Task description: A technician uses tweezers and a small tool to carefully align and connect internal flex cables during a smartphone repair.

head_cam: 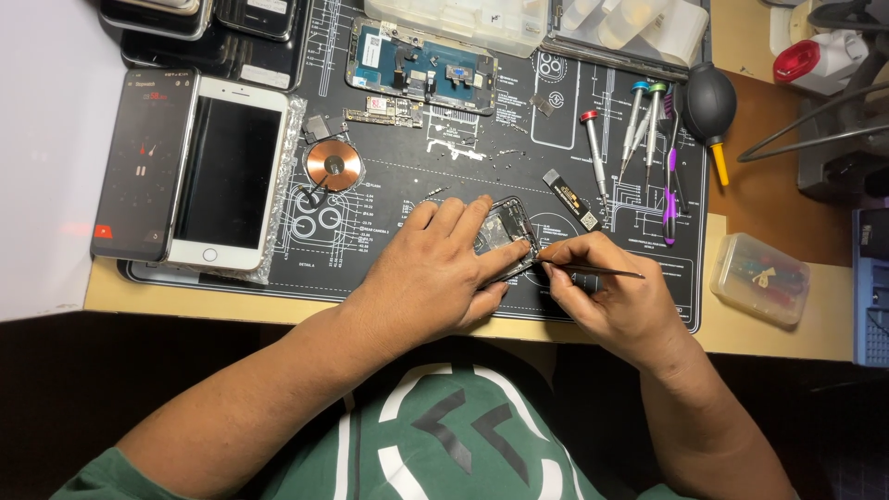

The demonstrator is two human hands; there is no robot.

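One head-worn camera looks steeply down, close over the work mat (519,157).

My left hand (435,273) rests on the phone frame (507,231) at the mat's (407,185) six o'clock edge. Coil (334,166) at ten o'clock of it, screwdrivers (639,125) at two, circuit board (421,65) at twelve, two phones (190,167) at nine.
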